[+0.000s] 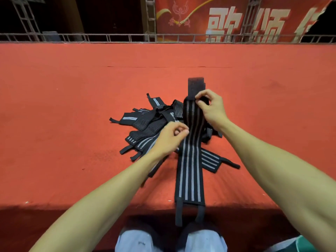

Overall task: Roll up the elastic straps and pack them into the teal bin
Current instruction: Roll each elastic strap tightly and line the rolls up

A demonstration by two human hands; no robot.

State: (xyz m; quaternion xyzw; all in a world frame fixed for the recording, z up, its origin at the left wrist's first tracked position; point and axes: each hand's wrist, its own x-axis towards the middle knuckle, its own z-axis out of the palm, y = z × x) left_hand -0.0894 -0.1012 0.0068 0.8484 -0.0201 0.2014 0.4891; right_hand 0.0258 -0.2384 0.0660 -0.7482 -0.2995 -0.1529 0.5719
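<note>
bright, even light on the red carpet [72,88]; far background dark. a shadow band darkens the carpet's near edge. the left hand [169,140] is slightly motion-blurred; near corners look stretched by the wide lens.

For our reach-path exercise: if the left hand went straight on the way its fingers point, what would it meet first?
The long striped strap that the right hand pinches: the fingertips of the left hand sit right at its left edge, though depth hides whether they touch it.
</note>
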